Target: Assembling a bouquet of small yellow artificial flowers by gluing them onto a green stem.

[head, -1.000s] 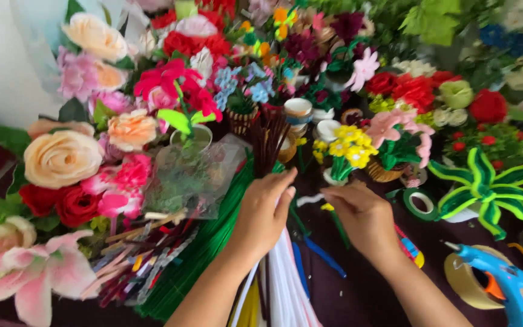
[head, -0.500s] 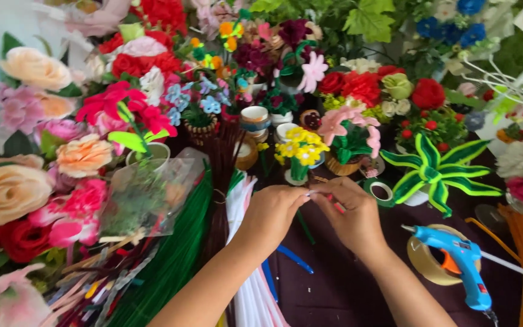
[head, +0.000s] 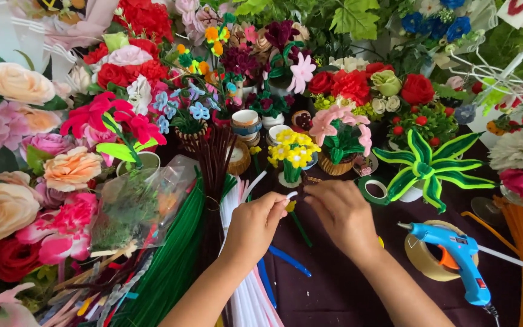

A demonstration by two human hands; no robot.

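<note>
Both hands meet over the dark table (head: 334, 290): the left hand (head: 255, 224) is closed, pinching a white pipe cleaner (head: 290, 195) whose tip pokes out above the fist, and the right hand (head: 340, 212) is curled, fingertips on the same small piece with a yellow bit (head: 290, 206) (too small to tell more). A blue glue gun (head: 461, 260) lies just beside, right.

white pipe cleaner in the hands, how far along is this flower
Done: finished flowers such as the small yellow potted flower and the green striped plant stand behind. In hand: the left hand pinches a white pipe cleaner, and the right hand works at its tip beside a small yellow piece on a green stem. Left: no white petals are formed yet; the blue glue gun lies untouched.
</note>
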